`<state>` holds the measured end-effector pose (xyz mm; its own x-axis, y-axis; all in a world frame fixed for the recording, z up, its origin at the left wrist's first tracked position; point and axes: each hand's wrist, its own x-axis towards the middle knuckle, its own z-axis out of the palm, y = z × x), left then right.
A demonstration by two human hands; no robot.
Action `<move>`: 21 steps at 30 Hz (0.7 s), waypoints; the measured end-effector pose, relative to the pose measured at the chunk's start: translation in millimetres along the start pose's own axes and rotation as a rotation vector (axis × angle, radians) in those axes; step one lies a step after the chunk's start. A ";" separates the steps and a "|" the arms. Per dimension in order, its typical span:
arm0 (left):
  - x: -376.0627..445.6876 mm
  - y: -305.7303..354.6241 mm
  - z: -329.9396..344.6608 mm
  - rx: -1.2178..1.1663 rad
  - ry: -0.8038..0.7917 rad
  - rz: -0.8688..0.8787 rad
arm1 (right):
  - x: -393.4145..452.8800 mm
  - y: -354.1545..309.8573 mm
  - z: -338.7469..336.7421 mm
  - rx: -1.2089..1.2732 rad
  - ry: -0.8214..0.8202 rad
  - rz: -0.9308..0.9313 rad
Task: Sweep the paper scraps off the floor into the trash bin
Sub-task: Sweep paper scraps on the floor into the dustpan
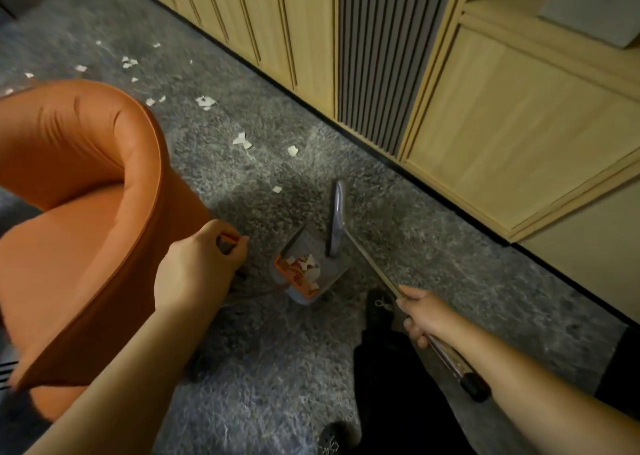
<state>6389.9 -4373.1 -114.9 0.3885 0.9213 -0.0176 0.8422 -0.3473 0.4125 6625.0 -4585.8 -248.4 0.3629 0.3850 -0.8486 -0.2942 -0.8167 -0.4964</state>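
Several torn white scraps (242,140) litter the shaggy grey carpet (277,368).
Right hand (424,316) grips the broom (367,264)'s metal pole; left hand (197,267) pinches an orange handle; more scraps fill the grey dustpan (308,271).

Grey carpet (284,368), orange armchair (79,191), seemingly wooden cabinets (502,135)
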 end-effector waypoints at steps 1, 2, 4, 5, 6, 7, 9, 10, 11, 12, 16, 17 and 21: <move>16.3 6.8 1.1 -0.004 -0.005 -0.004 | 10.9 -15.0 -6.0 -0.001 0.000 -0.013; 33.4 14.2 2.5 -0.004 -0.008 -0.014 | 22.9 -31.0 -12.6 -0.006 0.003 -0.023; 69.4 29.2 5.8 -0.004 -0.016 -0.044 | 48.4 -67.2 -26.5 -0.033 0.008 -0.056; 87.5 36.9 7.0 -0.001 -0.021 -0.062 | 59.8 -86.2 -33.6 -0.054 0.004 -0.077; 105.5 43.5 7.6 0.000 -0.027 -0.083 | 70.4 -105.4 -40.3 -0.087 -0.002 -0.095; 123.8 49.1 8.1 -0.003 -0.034 -0.103 | 79.7 -125.6 -46.6 -0.124 -0.008 -0.108; 156.9 58.2 7.5 -0.002 -0.042 -0.136 | 96.8 -163.7 -58.3 -0.163 -0.011 -0.123; 171.1 61.3 6.2 -0.004 -0.031 -0.149 | 105.2 -181.6 -63.6 -0.170 -0.016 -0.125; 185.8 63.4 4.7 -0.011 -0.010 -0.163 | 113.7 -199.5 -67.6 -0.182 -0.032 -0.125; 201.8 65.1 3.0 -0.013 0.011 -0.178 | 122.4 -218.5 -70.9 -0.204 -0.050 -0.124; 253.3 57.0 -0.3 -0.023 0.049 -0.249 | 160.7 -282.3 -75.3 -0.278 -0.057 -0.119; 265.7 52.4 -0.2 -0.024 0.058 -0.260 | 171.1 -295.6 -72.6 -0.288 -0.066 -0.116; 319.0 29.0 5.2 0.030 0.035 -0.297 | 211.5 -349.4 -55.8 -0.305 -0.082 -0.091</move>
<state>6540.2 -4090.2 -113.3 0.1105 0.9886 -0.1024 0.9279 -0.0657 0.3671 6853.9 -4242.9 -244.2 0.2992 0.4856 -0.8214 0.0190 -0.8637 -0.5037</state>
